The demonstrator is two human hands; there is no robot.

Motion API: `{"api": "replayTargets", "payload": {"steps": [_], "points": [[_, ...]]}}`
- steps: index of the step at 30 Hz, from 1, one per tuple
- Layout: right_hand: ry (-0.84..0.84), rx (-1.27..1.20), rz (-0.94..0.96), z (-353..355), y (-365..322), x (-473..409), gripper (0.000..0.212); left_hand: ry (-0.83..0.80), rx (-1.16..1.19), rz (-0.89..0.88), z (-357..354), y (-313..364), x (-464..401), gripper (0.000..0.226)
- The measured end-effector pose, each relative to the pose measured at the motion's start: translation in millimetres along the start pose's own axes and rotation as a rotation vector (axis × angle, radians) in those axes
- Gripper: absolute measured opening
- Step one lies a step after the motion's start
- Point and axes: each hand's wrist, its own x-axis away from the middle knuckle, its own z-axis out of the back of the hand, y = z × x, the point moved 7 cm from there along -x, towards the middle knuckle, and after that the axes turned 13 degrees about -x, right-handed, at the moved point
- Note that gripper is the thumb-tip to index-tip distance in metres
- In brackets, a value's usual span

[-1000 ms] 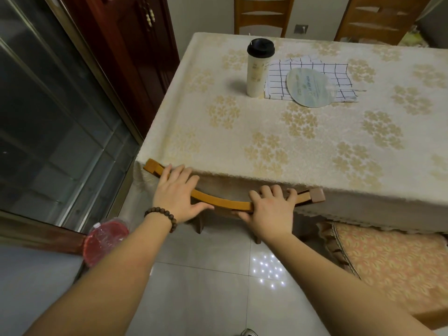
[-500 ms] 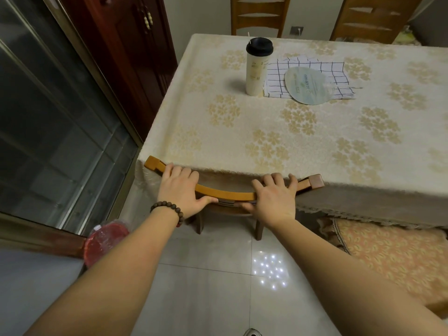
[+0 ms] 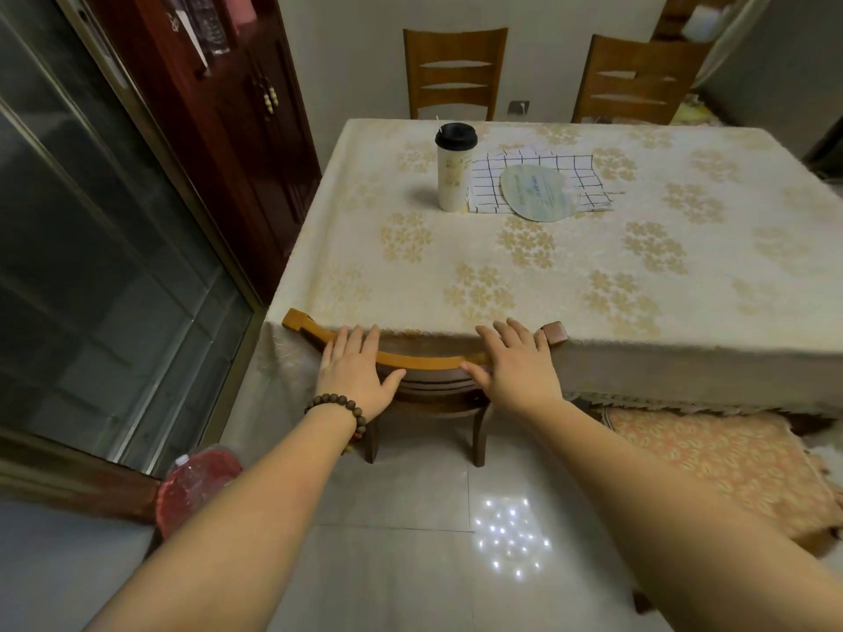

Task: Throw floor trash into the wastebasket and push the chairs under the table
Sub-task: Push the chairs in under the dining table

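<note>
A wooden chair [image 3: 429, 360] stands pushed in at the near edge of the table [image 3: 502, 275], its curved top rail against the hanging cream tablecloth and its seat hidden beneath. My left hand [image 3: 353, 371], with a bead bracelet at the wrist, lies over the rail's left part, fingers on top and thumb under. On the right part of the rail my right hand [image 3: 515, 367] holds the same way. A red plastic item with a white cap [image 3: 196, 485] lies on the floor by the door frame, partly hidden by my left forearm.
A second chair with a floral cushion [image 3: 711, 467] stands out from the table at the right. Two more chairs [image 3: 454, 73] [image 3: 638, 82] stand at the far side. A lidded cup [image 3: 454, 166], checked cloth [image 3: 575, 168] and fan [image 3: 536, 191] lie on the table. Left: glass door [image 3: 91, 266], dark cabinet [image 3: 219, 130].
The chair has slid forward until its top rail meets the tablecloth edge. Both hands went with it, and their fingers now lie flatter over the rail.
</note>
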Motion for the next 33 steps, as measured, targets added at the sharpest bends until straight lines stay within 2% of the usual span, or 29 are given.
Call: {"api": "replayTargets", "payload": {"steps": [5,10,18,27,33], "points": [[0.134,-0.07,-0.009,33,-1,49,0.058,0.122,0.101,-0.006,22,26,38,0.073],[0.206,-0.094,-0.145,41,15,108,0.057,0.188,0.163,-0.103,27,77,79,0.068],[0.257,-0.086,-0.434,44,75,227,0.052,0.114,0.2,-0.382,10,194,132,0.064],[0.446,-0.044,-0.708,109,166,387,0.051,0.07,0.22,-0.61,23,331,217,0.065],[0.558,-0.056,-0.81,146,233,491,0.047,0.083,0.204,-0.697,35,438,276,0.066]]}}
